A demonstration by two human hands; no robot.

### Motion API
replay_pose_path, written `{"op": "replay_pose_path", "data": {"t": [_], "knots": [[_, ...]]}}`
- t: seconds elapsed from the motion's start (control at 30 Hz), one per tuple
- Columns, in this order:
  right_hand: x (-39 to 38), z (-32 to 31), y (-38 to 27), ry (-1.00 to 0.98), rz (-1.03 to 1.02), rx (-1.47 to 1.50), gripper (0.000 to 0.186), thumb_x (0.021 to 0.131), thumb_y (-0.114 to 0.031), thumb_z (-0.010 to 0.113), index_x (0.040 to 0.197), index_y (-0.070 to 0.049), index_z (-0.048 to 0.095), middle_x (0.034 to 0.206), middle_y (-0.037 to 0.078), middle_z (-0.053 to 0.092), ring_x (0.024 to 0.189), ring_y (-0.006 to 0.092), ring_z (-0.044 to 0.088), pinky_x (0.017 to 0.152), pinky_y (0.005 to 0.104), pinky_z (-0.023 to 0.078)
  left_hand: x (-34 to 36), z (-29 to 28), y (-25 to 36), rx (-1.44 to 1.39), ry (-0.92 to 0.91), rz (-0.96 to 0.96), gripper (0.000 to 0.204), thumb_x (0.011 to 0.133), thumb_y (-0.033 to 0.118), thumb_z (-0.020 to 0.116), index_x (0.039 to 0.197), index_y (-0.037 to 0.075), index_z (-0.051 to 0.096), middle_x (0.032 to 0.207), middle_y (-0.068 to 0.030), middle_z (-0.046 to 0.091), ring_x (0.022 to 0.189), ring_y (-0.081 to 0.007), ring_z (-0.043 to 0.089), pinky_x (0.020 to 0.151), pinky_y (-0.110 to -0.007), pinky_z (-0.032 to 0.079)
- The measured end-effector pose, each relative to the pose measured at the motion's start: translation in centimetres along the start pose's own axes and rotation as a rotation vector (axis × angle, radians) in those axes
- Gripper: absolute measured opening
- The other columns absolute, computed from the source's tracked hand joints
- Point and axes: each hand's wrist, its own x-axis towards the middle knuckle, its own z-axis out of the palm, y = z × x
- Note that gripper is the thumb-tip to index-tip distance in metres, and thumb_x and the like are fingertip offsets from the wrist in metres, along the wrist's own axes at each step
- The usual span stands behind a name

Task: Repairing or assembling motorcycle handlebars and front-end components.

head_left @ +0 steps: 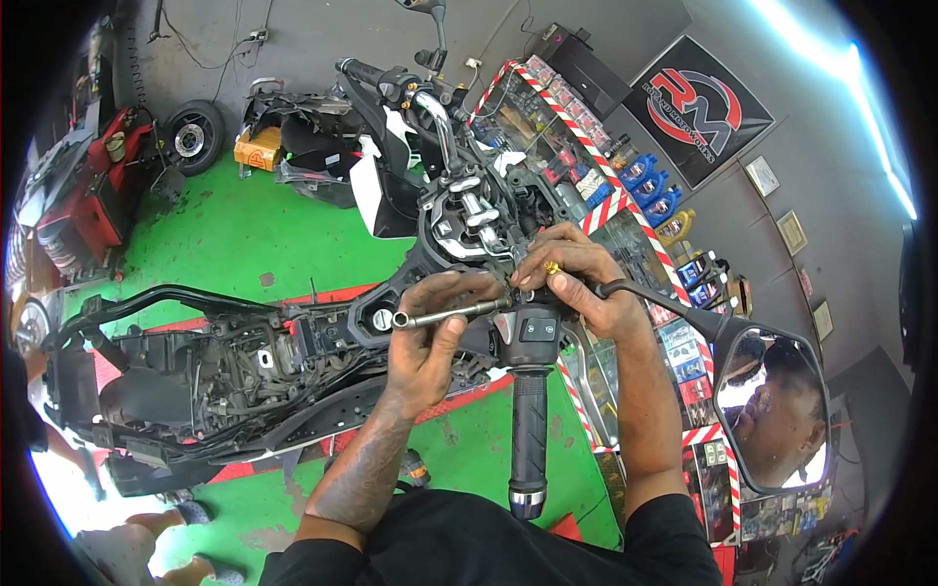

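My left hand [430, 337] is closed around a slim silver socket wrench [473, 311], thumb on the near side and fingers behind. Its round socket end points left, while the other end reaches the right handlebar's control cluster. My right hand [581, 278] bends over that cluster beside the mirror stem, its fingers drawn together. A small gold-coloured piece [552, 269] shows at these fingers; whether it is a bolt or a ring I cannot tell. Just below both hands are the black switch housing [534, 332] and the ribbed handlebar grip [529, 430]. What the right fingertips touch is hidden.
The motorcycle's stripped frame [225, 376] stretches left. A rear-view mirror [772, 405] sticks out at right. Behind it stands a glass display case [625, 244] edged in red-and-white tape, with bottles on top. A wheel [191, 137] and removed fairings [318, 146] rest on the green floor [264, 239].
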Motion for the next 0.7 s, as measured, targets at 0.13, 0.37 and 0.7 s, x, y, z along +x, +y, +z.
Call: {"op": "replay_pose_path", "data": {"t": [0.13, 0.37, 0.7], "knots": [[0.1, 0.1, -0.2, -0.004, -0.018, -0.001, 0.028, 0.098, -0.028, 0.059, 0.098, -0.005, 0.074, 0.103, 0.005, 0.073, 0.107, 0.0219, 0.056, 0.099, 0.0389, 0.042, 0.1, -1.2, -0.8, 0.046, -0.038, 0.015, 0.018, 0.102, 0.014, 0.057, 0.112, -0.001, 0.055, 0.11, -0.023, 0.069, 0.106, -0.0342, 0.069, 0.09, -0.047, 0.06], [0.3, 0.3, -0.4, 0.013, -0.02, -0.009, 0.026, 0.098, -0.026, 0.059, 0.098, -0.005, 0.075, 0.102, 0.004, 0.073, 0.106, 0.022, 0.056, 0.098, 0.0387, 0.042, 0.4, -0.5, -0.4, 0.002, 0.164, -0.154, 0.02, 0.099, 0.011, 0.063, 0.11, -0.005, 0.057, 0.104, -0.0232, 0.071, 0.091, -0.0273, 0.073, 0.086, -0.04, 0.06], [-0.2, 0.1, -0.3, 0.034, 0.017, 0.009, 0.028, 0.099, -0.031, 0.059, 0.099, -0.007, 0.075, 0.103, 0.003, 0.072, 0.107, 0.0217, 0.056, 0.099, 0.039, 0.042, 0.3, -1.4, -0.7, 0.014, -0.127, -0.064, 0.02, 0.102, 0.009, 0.057, 0.119, 0.0, 0.051, 0.119, -0.025, 0.065, 0.112, -0.0339, 0.066, 0.095, -0.047, 0.058]]}}
